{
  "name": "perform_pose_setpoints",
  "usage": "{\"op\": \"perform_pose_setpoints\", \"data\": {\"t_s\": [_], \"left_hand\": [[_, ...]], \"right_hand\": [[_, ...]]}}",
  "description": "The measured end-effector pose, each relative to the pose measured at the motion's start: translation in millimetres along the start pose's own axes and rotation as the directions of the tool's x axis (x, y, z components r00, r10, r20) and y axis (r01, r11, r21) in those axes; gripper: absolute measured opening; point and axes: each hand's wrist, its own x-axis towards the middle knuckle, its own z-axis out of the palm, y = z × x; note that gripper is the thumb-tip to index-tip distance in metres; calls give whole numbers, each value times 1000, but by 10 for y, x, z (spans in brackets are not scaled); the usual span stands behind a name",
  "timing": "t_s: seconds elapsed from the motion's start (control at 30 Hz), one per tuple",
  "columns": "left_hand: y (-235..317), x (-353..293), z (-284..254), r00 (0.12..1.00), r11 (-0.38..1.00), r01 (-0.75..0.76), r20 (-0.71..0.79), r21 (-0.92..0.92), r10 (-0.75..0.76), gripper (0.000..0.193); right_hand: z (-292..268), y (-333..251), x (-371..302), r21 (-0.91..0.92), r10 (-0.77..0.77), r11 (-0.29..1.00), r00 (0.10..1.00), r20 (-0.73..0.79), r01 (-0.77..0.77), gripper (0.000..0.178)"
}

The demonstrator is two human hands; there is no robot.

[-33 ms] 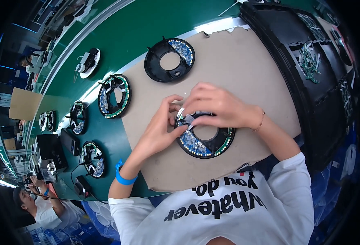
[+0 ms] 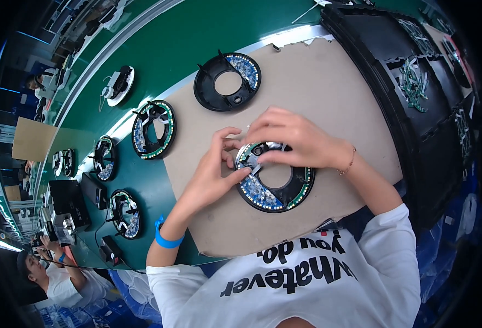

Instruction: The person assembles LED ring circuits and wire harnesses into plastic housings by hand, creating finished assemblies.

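Observation:
A round black housing point(image 2: 287, 191) with a wide centre hole lies on the cardboard in front of me. It carries a blue circuit board point(image 2: 258, 192) dotted with components and a strip of small LEDs along its rim. My left hand point(image 2: 215, 168) grips the housing's left side, fingers curled at the rim and thumb on a small white piece point(image 2: 256, 169) beside the board. Above the far part of the housing, my right hand point(image 2: 287, 136) is bent over it, thumb and forefinger apart with nothing visible between them. That hand hides some of the far rim.
Another black housing point(image 2: 207, 95) sits farther back on the cardboard point(image 2: 328, 93). Several similar rings, including one ring point(image 2: 167, 143), stand on the green table to the left. At right is a black divided tray point(image 2: 369, 33) with green strips point(image 2: 413, 85). A person point(image 2: 69, 276) sits at lower left.
My right thumb and fingers have lifted slightly away from the small white piece, uncovering more of the housing's far part. My left hand has hardly moved.

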Motion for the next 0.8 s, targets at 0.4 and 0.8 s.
{"op": "perform_pose_setpoints", "data": {"t_s": [0.4, 0.8], "left_hand": [[-167, 237, -370, 906, 979, -163, -374, 126, 199, 50], [24, 802, 25, 884, 903, -294, -270, 312, 381, 42]], "right_hand": [[-703, 412, 476, 194, 380, 916, 914, -143, -351, 7], [-756, 1741, 963, 151, 452, 813, 447, -772, -562, 13]]}}
